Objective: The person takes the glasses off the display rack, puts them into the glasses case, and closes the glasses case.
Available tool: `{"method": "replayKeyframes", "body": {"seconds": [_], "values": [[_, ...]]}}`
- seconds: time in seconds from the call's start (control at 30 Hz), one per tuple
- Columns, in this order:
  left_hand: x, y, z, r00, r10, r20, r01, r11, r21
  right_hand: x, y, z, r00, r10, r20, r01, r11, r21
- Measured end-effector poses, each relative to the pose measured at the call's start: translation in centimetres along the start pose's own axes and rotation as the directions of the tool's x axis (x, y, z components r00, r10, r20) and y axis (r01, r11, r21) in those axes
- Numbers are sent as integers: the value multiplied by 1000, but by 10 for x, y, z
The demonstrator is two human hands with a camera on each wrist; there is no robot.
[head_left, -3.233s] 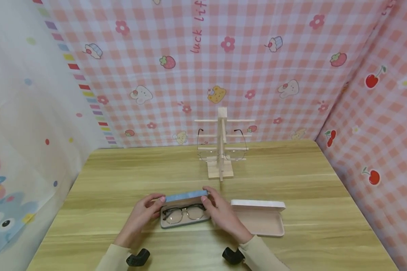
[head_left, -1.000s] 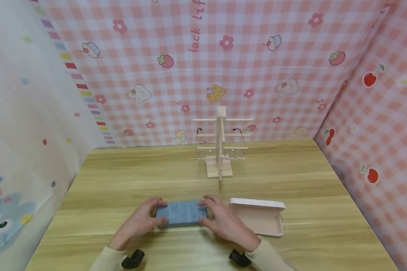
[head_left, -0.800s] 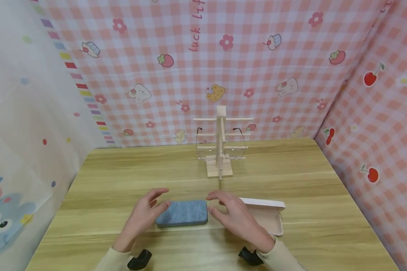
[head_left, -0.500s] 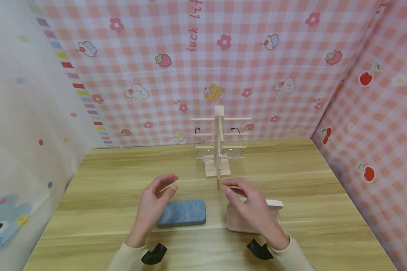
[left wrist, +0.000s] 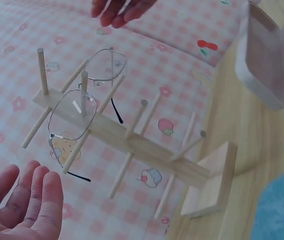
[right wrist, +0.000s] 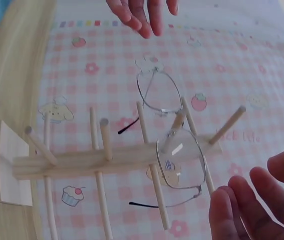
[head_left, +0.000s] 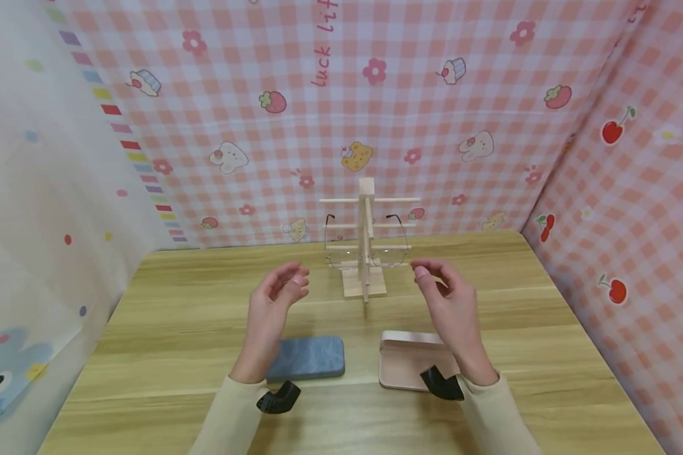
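Thin-framed glasses (head_left: pixel 389 258) hang on the pegs of a wooden stand (head_left: pixel 367 221), their temples pointing back. To the left of the stand my left hand (head_left: pixel 273 309) hovers with relaxed fingers, touching nothing; its fingers also show in the left wrist view. My right hand (head_left: pixel 452 306) is raised on the other side, likewise holding nothing. Both wrist views show the lenses between the two hands, apart from the fingers. A blue case (head_left: pixel 313 357), lid closed, lies on the table beneath my left wrist. Under my right wrist a pale pink case (head_left: pixel 401 363) stands with its lid up, partly covered by the arm.
The wooden table (head_left: pixel 176 354) meets a pink checked cloth (head_left: pixel 296 133) at the back. Cloth walls also stand at the left and the right. Black wrist mounts (head_left: pixel 279 398) sit at both cuffs, above the table's front part.
The blue case, earlier open with dark-rimmed glasses inside, is now closed. Both hands have let go of it and moved forward and apart, to either side of the stand.
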State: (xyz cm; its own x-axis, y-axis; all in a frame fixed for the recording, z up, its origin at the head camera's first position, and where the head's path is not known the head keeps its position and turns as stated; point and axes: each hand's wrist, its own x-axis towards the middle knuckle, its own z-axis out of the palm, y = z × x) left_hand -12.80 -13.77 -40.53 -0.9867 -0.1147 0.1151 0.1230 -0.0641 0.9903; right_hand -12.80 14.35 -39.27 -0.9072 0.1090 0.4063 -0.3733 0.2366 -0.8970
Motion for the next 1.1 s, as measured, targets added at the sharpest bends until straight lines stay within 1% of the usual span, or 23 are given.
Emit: {"method": "replayKeyframes", "body": {"seconds": [0.1, 0.23, 0.37, 0.53, 0.63, 0.8, 0.93, 1.1], "values": [[7, 2, 4, 1000, -22, -7, 22, 997, -71, 8, 0, -1, 999, 23, -24, -24, 1000, -8], [15, 4, 11, 999, -43, -2, 42, 990, -135, 17, 0, -1, 998, 48, -43, -49, 999, -12], [22, 6, 17, 998, -66, 2, 65, 983, -171, 25, -1, 0, 996, 74, -54, -75, 997, -23], [30, 8, 23, 995, -96, 15, 97, 976, -196, 34, 3, 2, 992, 110, -61, -111, 994, -11], [36, 8, 27, 993, -114, 29, 118, 967, -225, 41, 8, 3, 989, 139, -57, -140, 990, -9], [45, 6, 31, 985, -166, 45, 171, 944, -282, 48, 16, 6, 981, 190, -31, -190, 982, -12], [52, 4, 34, 979, -199, 53, 205, 924, -323, 53, 20, 8, 974, 226, -15, -226, 974, 21], [56, 3, 37, 973, -223, 60, 230, 914, -335, 58, 24, 11, 971, 240, 16, -241, 968, 70]]}}
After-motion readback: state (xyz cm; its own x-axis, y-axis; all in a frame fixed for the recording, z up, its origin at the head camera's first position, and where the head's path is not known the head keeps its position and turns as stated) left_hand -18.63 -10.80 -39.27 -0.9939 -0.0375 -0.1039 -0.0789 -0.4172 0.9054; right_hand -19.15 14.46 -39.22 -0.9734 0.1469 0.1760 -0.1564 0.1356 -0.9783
